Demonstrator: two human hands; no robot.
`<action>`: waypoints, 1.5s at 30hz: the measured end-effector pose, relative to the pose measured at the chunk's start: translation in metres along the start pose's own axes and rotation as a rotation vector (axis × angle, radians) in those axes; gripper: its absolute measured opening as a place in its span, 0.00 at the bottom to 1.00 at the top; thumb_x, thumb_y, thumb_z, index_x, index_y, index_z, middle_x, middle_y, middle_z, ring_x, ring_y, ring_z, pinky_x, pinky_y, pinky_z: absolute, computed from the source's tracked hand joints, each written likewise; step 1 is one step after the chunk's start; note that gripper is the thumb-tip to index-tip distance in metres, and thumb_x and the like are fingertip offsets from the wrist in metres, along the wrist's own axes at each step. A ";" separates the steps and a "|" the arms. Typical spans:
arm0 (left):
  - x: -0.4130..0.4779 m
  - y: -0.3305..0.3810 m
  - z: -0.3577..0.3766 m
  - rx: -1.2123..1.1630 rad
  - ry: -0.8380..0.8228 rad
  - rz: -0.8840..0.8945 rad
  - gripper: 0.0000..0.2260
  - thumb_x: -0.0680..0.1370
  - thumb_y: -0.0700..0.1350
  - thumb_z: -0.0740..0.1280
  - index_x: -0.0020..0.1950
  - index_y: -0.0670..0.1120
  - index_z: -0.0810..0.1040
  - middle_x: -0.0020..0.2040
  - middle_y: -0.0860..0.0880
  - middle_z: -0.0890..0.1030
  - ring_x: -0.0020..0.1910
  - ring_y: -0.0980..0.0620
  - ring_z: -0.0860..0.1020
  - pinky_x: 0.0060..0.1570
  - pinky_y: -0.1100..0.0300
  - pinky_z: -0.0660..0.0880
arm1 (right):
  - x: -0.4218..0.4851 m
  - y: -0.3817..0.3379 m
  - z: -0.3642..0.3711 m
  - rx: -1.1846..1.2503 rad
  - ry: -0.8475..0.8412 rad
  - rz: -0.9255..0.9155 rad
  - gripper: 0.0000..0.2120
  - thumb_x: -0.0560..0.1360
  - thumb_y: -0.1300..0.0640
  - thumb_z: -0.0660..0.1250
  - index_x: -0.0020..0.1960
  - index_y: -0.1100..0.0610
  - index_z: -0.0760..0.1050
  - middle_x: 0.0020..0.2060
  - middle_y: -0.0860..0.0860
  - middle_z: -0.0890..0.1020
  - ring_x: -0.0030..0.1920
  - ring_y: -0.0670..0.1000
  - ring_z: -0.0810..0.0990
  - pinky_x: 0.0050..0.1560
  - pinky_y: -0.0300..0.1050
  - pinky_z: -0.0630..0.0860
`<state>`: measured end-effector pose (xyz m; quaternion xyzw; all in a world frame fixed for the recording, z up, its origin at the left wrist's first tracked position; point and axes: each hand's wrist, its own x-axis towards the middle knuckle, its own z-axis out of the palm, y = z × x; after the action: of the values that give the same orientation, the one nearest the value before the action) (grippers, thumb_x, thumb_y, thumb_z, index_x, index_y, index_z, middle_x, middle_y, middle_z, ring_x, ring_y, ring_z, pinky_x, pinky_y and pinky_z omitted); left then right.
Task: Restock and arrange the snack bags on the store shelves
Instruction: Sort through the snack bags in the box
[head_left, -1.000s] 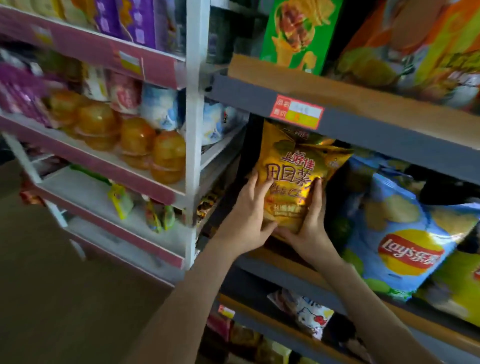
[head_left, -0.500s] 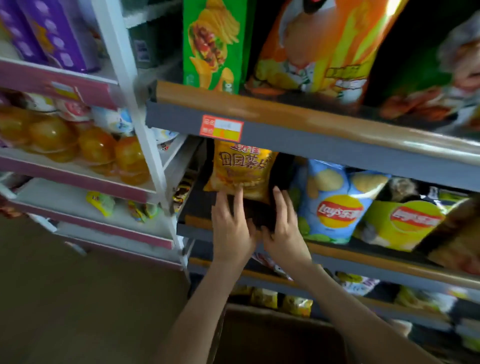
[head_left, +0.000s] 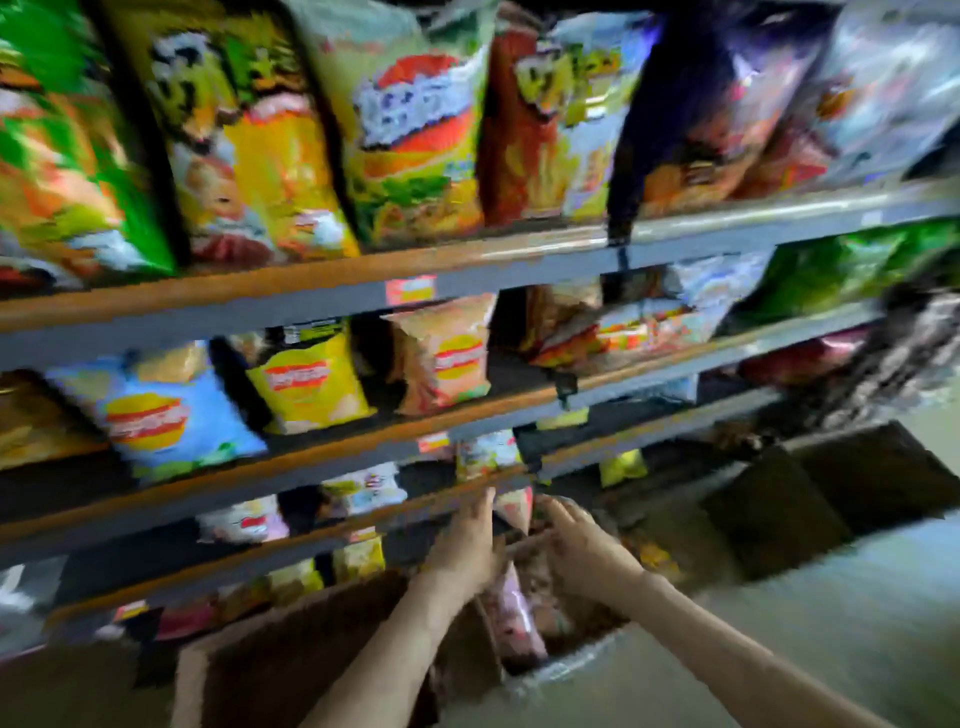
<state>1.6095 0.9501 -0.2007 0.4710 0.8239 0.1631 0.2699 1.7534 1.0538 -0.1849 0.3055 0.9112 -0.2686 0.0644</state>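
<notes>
Pink-and-white packaging is seen between the two hands. It is a snack bag (head_left: 511, 616), blurred, standing roughly upright in the open cardboard box (head_left: 291, 660) at the foot of the shelves (head_left: 363, 447). The left hand (head_left: 465, 548) is raised with fingers fairly straight beside the bag's upper end. The right hand (head_left: 584, 553) is turned inward toward it, fingers loosely bent. Whether the bag is gripped by either cannot be told through the motion blur. Above, grey shelves with orange-brown edges are stocked with crisps — a blue bag (head_left: 171, 415), a yellow bag (head_left: 309, 384) and a peach bag (head_left: 447, 358) on one level. A second box (head_left: 831, 499) is set to the right on a pale floor (head_left: 831, 623).
</notes>
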 end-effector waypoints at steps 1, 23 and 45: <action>0.010 0.028 0.013 -0.007 -0.030 0.020 0.28 0.80 0.45 0.60 0.77 0.44 0.54 0.72 0.41 0.64 0.67 0.41 0.69 0.58 0.52 0.69 | -0.014 0.034 -0.012 -0.010 0.010 0.038 0.30 0.73 0.55 0.57 0.74 0.59 0.61 0.72 0.55 0.63 0.72 0.57 0.62 0.71 0.46 0.60; 0.330 0.232 0.364 0.438 -0.447 0.050 0.24 0.82 0.49 0.54 0.77 0.51 0.52 0.73 0.51 0.60 0.67 0.50 0.68 0.63 0.56 0.66 | 0.027 0.546 0.051 0.209 -0.017 0.712 0.36 0.77 0.62 0.57 0.78 0.53 0.41 0.74 0.51 0.58 0.69 0.54 0.63 0.64 0.44 0.70; 0.494 0.123 0.750 -0.202 -0.256 -0.326 0.35 0.76 0.57 0.65 0.69 0.75 0.41 0.71 0.37 0.57 0.66 0.34 0.66 0.64 0.47 0.69 | 0.213 0.825 0.342 0.818 -0.122 0.680 0.49 0.70 0.39 0.70 0.74 0.34 0.35 0.76 0.53 0.57 0.75 0.57 0.58 0.73 0.56 0.56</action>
<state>1.9404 1.4498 -0.8813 0.3192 0.8274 0.1381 0.4409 2.0540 1.5357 -0.9065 0.5677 0.5761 -0.5831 0.0761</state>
